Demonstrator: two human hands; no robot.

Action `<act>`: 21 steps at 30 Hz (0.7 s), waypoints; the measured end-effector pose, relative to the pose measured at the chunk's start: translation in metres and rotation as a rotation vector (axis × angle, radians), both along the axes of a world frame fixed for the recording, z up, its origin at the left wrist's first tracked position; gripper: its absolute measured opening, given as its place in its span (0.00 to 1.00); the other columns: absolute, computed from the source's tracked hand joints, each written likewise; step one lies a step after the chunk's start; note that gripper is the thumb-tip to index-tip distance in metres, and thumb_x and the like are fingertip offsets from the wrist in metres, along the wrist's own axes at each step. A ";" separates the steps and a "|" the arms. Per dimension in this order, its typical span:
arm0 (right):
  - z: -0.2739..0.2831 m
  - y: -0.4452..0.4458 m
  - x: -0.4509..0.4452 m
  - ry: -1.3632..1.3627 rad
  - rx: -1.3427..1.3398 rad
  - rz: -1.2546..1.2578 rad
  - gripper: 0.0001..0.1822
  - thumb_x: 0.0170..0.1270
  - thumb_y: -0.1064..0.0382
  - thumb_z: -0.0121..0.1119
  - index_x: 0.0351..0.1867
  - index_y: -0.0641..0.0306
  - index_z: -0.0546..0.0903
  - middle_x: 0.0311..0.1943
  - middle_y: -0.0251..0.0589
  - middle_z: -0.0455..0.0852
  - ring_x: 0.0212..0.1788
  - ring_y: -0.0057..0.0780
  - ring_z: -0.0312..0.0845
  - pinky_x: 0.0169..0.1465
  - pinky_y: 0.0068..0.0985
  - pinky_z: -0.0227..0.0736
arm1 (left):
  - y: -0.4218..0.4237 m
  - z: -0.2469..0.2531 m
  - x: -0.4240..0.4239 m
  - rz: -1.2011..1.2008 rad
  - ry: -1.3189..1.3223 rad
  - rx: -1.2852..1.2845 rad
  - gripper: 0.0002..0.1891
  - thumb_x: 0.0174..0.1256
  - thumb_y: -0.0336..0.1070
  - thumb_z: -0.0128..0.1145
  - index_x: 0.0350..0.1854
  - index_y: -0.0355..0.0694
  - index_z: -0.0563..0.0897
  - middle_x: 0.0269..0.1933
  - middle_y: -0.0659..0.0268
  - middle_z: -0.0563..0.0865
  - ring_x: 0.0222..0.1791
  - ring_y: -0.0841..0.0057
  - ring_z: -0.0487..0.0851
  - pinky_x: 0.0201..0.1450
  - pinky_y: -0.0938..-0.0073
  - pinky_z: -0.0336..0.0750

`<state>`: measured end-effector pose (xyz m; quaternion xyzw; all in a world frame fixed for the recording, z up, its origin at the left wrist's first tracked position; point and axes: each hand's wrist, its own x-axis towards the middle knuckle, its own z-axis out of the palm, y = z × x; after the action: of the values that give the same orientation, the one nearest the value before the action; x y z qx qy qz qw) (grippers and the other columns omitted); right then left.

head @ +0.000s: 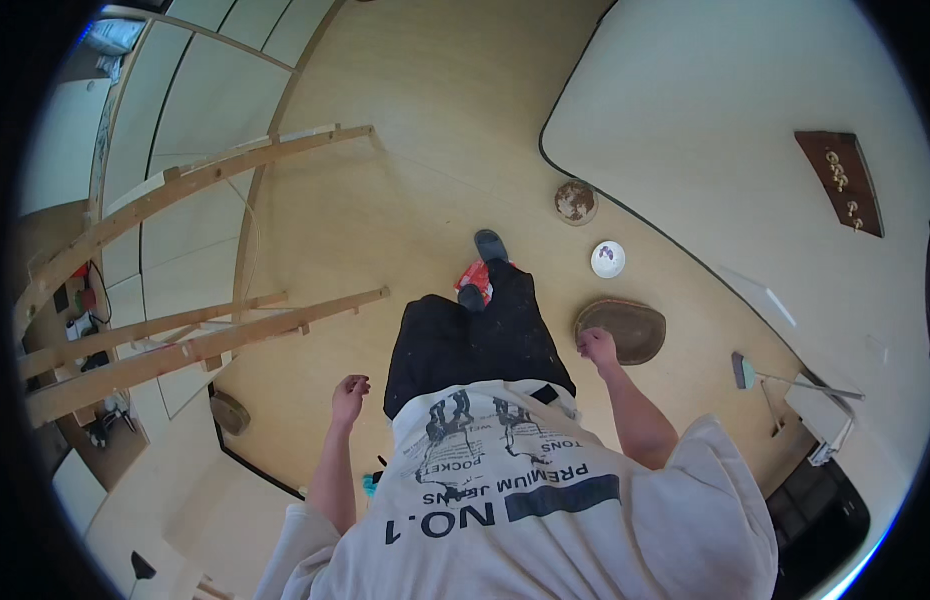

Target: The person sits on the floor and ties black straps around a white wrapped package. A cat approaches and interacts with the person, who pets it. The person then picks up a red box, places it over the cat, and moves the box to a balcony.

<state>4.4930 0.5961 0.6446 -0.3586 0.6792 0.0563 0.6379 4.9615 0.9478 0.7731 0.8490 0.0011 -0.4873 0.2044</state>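
My left hand hangs beside my hip over the tan floor, its fingers curled and nothing visible in them. My right hand, also loosely curled with no object showing, overlaps the left edge of a brown oval basin or tray in the view. The hand looks well above it; contact cannot be made out. My feet wear dark slippers, one ahead of the other. A crumpled red and white item, perhaps a plastic bag, lies around my rear foot, partly hidden by it.
Right of my legs are a white dish and a round container with mottled brown contents, near the wall. A broom leans farther back. Wooden beams jut in from the left, before pale cabinets. A brown rounded object stands behind left.
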 end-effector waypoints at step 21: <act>0.047 -0.058 -0.019 0.007 -0.008 0.206 0.09 0.75 0.63 0.56 0.38 0.63 0.84 0.28 0.36 0.85 0.24 0.21 0.80 0.28 0.20 0.76 | 0.031 -0.031 -0.109 0.262 0.012 -0.197 0.13 0.78 0.38 0.55 0.50 0.35 0.87 0.40 0.64 0.91 0.40 0.77 0.87 0.45 0.76 0.79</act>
<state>4.4740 0.5383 0.6913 -0.4288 0.6412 0.1201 0.6249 4.8528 0.9787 0.7426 0.8144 0.0652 -0.4594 0.3485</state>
